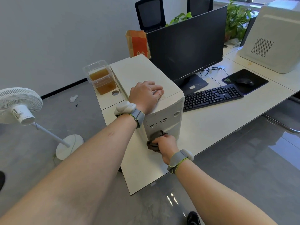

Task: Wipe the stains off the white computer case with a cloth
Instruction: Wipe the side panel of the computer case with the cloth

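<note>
A white computer case (pixel 142 70) stands upright on the left end of the white desk (pixel 211 120), its front panel with ports facing me. My left hand (pixel 146 93) rests on the near end of the case's top, fingers curved over the surface. My right hand (pixel 164 143) grips a bunched dark grey cloth (pixel 154 142) and presses it against the lower part of the front panel. The cloth hides the panel area beneath it.
A clear box of amber liquid (pixel 101 78) stands left of the case. A black monitor (pixel 185 46), keyboard (pixel 212 96), and mouse (pixel 245 82) on a mat lie to the right. A second white case (pixel 272 43) sits far right. A white fan (pixel 19 106) stands on the floor at left.
</note>
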`<state>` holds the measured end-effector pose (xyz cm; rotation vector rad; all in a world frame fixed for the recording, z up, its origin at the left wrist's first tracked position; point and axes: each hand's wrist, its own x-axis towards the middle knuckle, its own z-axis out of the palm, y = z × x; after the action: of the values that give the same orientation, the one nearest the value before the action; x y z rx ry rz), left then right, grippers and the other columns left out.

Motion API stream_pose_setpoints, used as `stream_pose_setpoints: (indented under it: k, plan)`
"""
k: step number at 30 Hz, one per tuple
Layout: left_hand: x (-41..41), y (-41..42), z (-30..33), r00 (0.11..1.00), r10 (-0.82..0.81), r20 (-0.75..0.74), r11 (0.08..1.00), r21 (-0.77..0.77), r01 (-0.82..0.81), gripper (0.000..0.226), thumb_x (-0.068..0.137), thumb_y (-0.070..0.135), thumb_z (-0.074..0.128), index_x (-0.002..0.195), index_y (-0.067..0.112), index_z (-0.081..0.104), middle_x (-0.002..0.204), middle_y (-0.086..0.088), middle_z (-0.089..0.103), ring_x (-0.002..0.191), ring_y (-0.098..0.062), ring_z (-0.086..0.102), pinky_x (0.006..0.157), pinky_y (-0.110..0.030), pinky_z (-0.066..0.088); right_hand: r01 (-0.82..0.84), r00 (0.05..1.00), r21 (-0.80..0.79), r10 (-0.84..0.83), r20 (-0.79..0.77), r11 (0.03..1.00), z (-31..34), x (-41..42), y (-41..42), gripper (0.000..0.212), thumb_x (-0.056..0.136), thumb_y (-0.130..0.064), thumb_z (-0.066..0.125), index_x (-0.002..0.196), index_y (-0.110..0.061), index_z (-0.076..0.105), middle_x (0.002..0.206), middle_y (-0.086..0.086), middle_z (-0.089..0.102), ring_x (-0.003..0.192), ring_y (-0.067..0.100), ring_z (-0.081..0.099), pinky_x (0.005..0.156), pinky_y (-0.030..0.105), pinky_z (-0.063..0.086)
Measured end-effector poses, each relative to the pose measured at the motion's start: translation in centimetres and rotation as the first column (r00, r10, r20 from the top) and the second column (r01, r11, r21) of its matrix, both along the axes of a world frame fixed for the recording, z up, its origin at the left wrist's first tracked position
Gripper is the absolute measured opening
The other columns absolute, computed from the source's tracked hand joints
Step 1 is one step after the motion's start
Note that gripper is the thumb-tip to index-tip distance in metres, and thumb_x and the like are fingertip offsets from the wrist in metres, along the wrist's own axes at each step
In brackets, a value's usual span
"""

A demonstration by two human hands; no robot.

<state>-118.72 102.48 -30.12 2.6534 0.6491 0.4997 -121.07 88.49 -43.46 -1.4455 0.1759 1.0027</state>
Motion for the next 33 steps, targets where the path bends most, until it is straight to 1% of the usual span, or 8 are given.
stream_pose_setpoints:
  k: [5, 9, 14, 18, 22, 26, 29, 33]
  plan:
    - [0.1, 0.0, -0.1, 1.000, -0.002, 0.002, 1.000, 0.016, 0.002, 0.029, 0.098, 0.055, 0.053, 0.117, 0.045, 0.073, 0.137, 0.014, 0.061, 0.129, -0.017, 0.050, 0.108, -0.040, 0.035, 0.064, 0.994, 0.015, -0.065, 0.086, 0.998, -0.4, 0.7, -0.9, 0.030, 0.058, -0.006, 0.069, 0.087, -0.007, 0.063, 0.086, 0.017, 0.063, 0.080, 0.040, 0.067, 0.071, 0.052, 0.059]
    - [0.0, 0.0, -0.1, 1.000, 0.002, 0.003, 1.000, 0.004, -0.002, 0.029, 0.098, 0.055, 0.053, 0.117, 0.045, 0.073, 0.138, 0.014, 0.061, 0.130, -0.017, 0.049, 0.108, -0.040, 0.033, 0.165, 0.957, -0.025, -0.166, -0.238, 0.986, -1.3, 0.9, -1.6, 0.024, 0.089, 0.009, 0.056, 0.111, 0.000, 0.056, 0.106, 0.028, 0.070, 0.058, 0.035, 0.072, 0.049, 0.035, 0.060]
    - [0.0, -0.1, 0.1, 1.000, 0.004, -0.005, 1.000, 0.015, -0.004, 0.030, 0.098, 0.055, 0.053, 0.117, 0.044, 0.073, 0.138, 0.015, 0.061, 0.129, -0.017, 0.049, 0.108, -0.039, 0.034, 0.156, 0.987, 0.121, -0.149, -0.065, 0.980, 0.3, 1.1, -1.1, 0.020, 0.084, 0.010, 0.061, 0.102, 0.003, 0.062, 0.094, 0.022, 0.066, 0.086, 0.048, 0.072, 0.079, 0.056, 0.062]
    - [0.0, -0.3, 0.1, 1.000, 0.008, -0.008, 1.000, 0.003, -0.008, 0.030, 0.099, 0.054, 0.053, 0.119, 0.043, 0.073, 0.139, 0.014, 0.060, 0.130, -0.016, 0.048, 0.107, -0.037, 0.031, 0.143, 0.989, 0.022, -0.142, -0.030, 0.989, 0.6, 1.3, -1.4, 0.013, 0.071, 0.003, 0.059, 0.083, -0.002, 0.058, 0.081, 0.014, 0.056, 0.070, 0.036, 0.063, 0.065, 0.043, 0.059]
    - [0.0, -0.2, 0.2, 1.000, 0.011, -0.010, 1.000, -0.007, -0.011, 0.029, 0.099, 0.054, 0.053, 0.118, 0.044, 0.073, 0.140, 0.014, 0.060, 0.131, -0.017, 0.047, 0.107, -0.036, 0.029, 0.064, 0.962, -0.034, -0.071, -0.265, 0.997, 0.0, 0.6, -0.9, 0.007, 0.095, 0.011, 0.048, 0.098, 0.006, 0.052, 0.083, 0.021, 0.064, 0.061, 0.033, 0.068, 0.065, 0.043, 0.063]
    - [0.0, -0.2, 0.1, 1.000, 0.008, 0.000, 1.000, 0.000, -0.008, 0.029, 0.098, 0.054, 0.054, 0.117, 0.044, 0.073, 0.138, 0.014, 0.061, 0.129, -0.018, 0.049, 0.107, -0.038, 0.032, 0.058, 0.989, 0.081, -0.046, -0.142, 0.995, 0.6, 0.0, -0.6, 0.032, 0.093, 0.013, 0.055, 0.124, 0.007, 0.052, 0.101, 0.024, 0.065, 0.063, 0.033, 0.073, 0.061, 0.038, 0.063]
    - [0.0, -0.1, 0.0, 1.000, 0.011, -0.004, 1.000, 0.010, -0.011, 0.030, 0.099, 0.055, 0.053, 0.117, 0.044, 0.073, 0.138, 0.014, 0.061, 0.128, -0.018, 0.049, 0.105, -0.038, 0.032, 0.035, 0.998, 0.137, -0.028, -0.054, 0.990, 1.6, 0.5, -1.6, 0.023, 0.088, 0.012, 0.053, 0.110, 0.007, 0.057, 0.101, 0.032, 0.064, 0.073, 0.047, 0.072, 0.067, 0.045, 0.063]
    - [0.0, -0.1, 0.0, 1.000, 0.007, -0.021, 1.000, 0.022, -0.007, 0.030, 0.099, 0.055, 0.052, 0.119, 0.044, 0.072, 0.140, 0.013, 0.060, 0.129, -0.018, 0.048, 0.105, -0.038, 0.031, 0.243, 0.963, -0.067, -0.249, -0.104, 0.968, -0.2, 3.6, -3.5, 0.013, 0.086, 0.006, 0.046, 0.092, -0.003, 0.054, 0.080, 0.017, 0.055, 0.057, 0.031, 0.059, 0.044, 0.026, 0.050]
